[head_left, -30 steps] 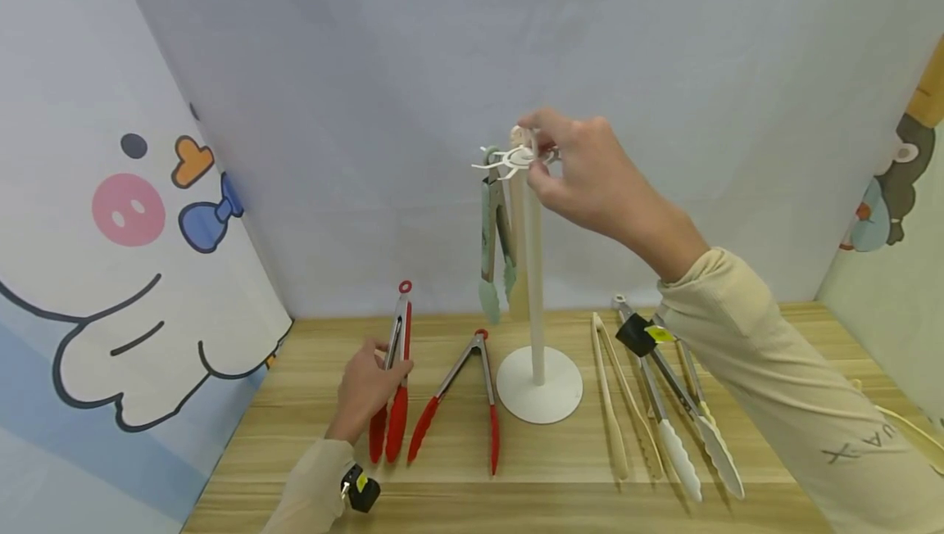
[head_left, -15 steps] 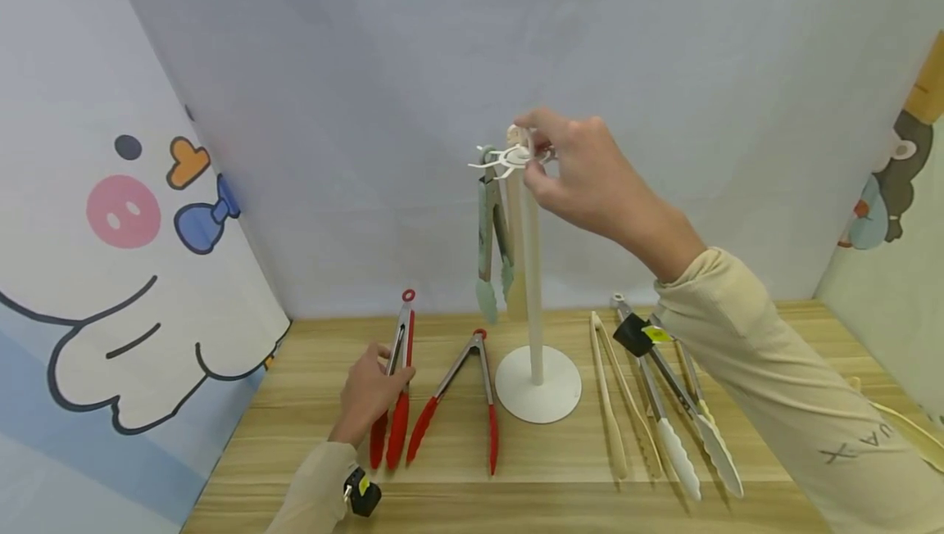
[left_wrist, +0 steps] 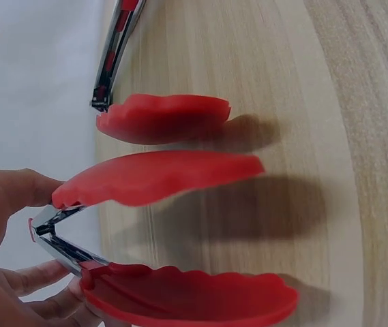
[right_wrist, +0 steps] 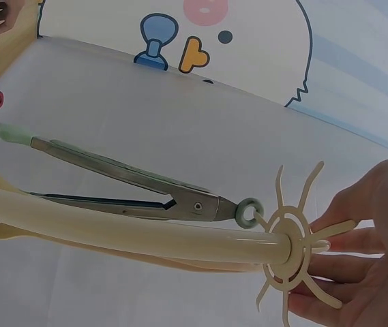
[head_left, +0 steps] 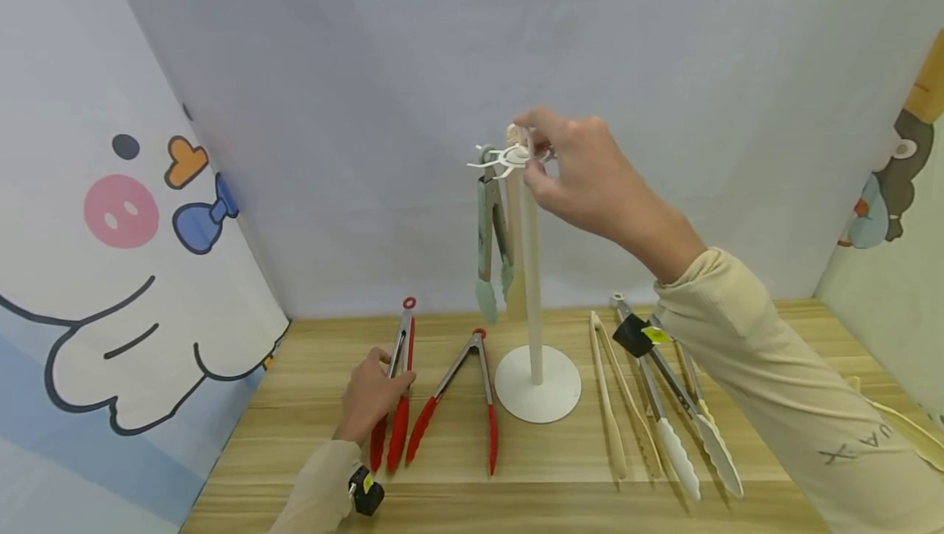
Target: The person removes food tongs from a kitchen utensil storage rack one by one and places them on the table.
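Observation:
In the head view, my left hand (head_left: 371,395) holds red-tipped tongs (head_left: 399,427) by their metal arms, thumb on one side and fingers on the other. The left wrist view shows their red scalloped tips (left_wrist: 190,296) spread apart above the wood. My right hand (head_left: 590,169) pinches the hooked top (head_left: 514,157) of a white utensil stand (head_left: 533,272). Close up in the right wrist view, thumb and fingers lie around one of the hooks (right_wrist: 337,231). Green-tipped tongs (head_left: 485,231) hang by their ring from another hook, and a beige utensil (head_left: 517,288) hangs beside them.
A second pair of red-tipped tongs (head_left: 477,341) lies spread between my left hand and the stand's round base (head_left: 538,403). To the right lie beige tongs (head_left: 609,411) and white-tipped tongs (head_left: 674,444). Another beige utensil (head_left: 903,427) is partly behind the right sleeve. A grey backdrop (head_left: 369,108) stands behind.
My left hand has come slightly nearer and to the right, and the tongs' ring end sits lower in the head view. The right hand stays at the stand's top.

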`<state>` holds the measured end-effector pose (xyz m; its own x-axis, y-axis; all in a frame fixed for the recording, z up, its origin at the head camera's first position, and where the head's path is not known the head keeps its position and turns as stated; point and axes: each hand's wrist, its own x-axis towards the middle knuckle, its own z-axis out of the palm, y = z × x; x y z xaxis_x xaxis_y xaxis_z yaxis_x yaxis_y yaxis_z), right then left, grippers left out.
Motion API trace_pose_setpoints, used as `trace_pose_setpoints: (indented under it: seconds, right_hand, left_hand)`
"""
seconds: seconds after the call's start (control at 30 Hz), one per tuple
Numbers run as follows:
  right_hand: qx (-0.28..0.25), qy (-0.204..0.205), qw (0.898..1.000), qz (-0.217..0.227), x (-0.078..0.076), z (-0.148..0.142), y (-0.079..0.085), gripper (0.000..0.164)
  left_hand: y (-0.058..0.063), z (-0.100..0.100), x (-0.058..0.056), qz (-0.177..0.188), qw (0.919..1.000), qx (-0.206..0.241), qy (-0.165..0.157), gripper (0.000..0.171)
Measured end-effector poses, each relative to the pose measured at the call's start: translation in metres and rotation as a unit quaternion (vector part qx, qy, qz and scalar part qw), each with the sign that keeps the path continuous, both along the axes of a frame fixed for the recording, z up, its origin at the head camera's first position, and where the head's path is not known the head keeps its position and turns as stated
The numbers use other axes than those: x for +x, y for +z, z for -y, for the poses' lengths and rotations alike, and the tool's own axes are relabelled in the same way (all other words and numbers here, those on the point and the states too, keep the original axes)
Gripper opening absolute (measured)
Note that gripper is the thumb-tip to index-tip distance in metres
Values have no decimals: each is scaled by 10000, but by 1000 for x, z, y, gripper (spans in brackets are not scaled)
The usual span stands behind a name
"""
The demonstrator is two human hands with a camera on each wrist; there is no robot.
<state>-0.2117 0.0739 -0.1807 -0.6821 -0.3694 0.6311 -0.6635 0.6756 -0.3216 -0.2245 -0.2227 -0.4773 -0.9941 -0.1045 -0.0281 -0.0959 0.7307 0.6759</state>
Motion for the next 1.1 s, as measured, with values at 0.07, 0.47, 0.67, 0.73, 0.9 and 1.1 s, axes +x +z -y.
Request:
trace_pose_setpoints:
  seconds: [0.07, 0.47, 0.67, 0.73, 0.9, 1.1]
  right_hand:
    - [-6, 5, 10000, 5, 0, 0, 0, 36]
    - [-3, 33, 10000, -18, 1, 1, 0, 35]
    - [99, -46, 9999, -69, 2, 0, 0, 35]
    - [114, -45, 9999, -59, 2, 0, 0, 35]
    - [106, -31, 9999, -17, 3, 0, 0, 36]
    - [80, -4, 10000, 19, 3, -1, 0, 38]
  left_hand:
    - [-1, 0, -1, 19, 10000, -59, 31, 43]
    - [-2, -3, 1, 203, 9997, -142, 38, 42]
    - [-4, -5, -1, 233, 9994, -257, -22, 42]
    - [-5, -5, -2, 240, 9993, -301, -21, 42]
    - [-7, -3, -2, 241, 9990, -363, -46, 40]
    - [-8, -2, -2, 292, 9992, -257, -103, 39]
